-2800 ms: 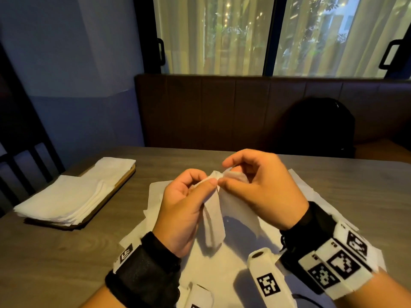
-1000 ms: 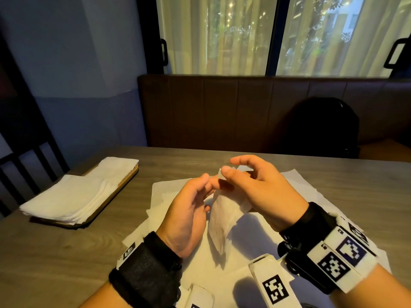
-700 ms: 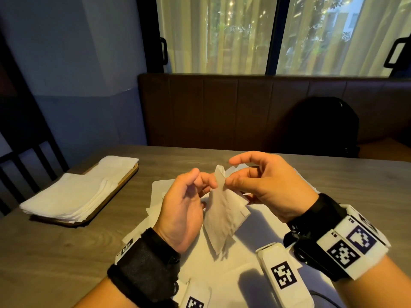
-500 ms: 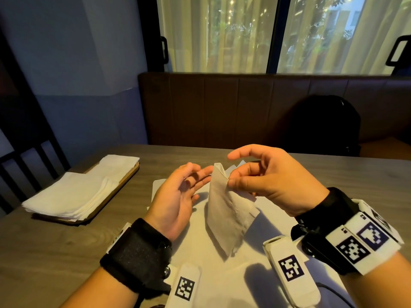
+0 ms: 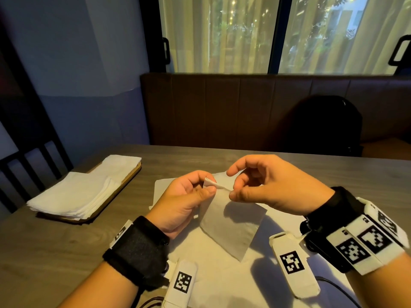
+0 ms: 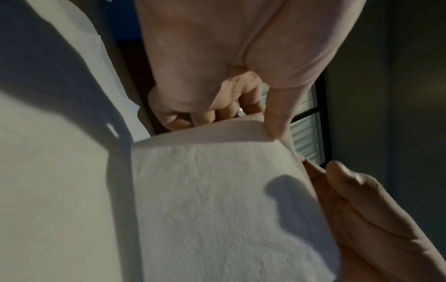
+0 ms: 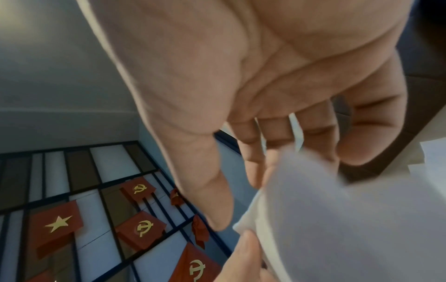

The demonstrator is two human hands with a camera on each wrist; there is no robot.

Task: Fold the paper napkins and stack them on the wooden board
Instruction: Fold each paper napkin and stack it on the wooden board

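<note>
A white paper napkin [image 5: 231, 225] hangs in the air over the table, spread into a wide flat panel. My left hand [image 5: 208, 183] pinches its upper left corner between thumb and forefinger. My right hand [image 5: 232, 185] holds the top edge just beside it, thumb under the edge and fingers curled, forefinger lifted. In the left wrist view the thumb [image 6: 275, 124] presses on the napkin [image 6: 217, 200]. The right wrist view shows the napkin [image 7: 337, 229] blurred in front of my fingers [image 7: 253, 167]. The wooden board [image 5: 131, 177] at the left carries a stack of folded napkins [image 5: 77, 196].
Several loose unfolded napkins [image 5: 222, 278] lie on the grey wooden table [image 5: 55, 252] under my hands. A dark chair [image 5: 26, 165] stands at the left edge. A black backpack [image 5: 322, 125] sits on the bench beyond the far edge.
Half a second ago my right hand alone held the napkin and my left hand was open. Now my left hand pinches the top corner and the napkin hangs wider.
</note>
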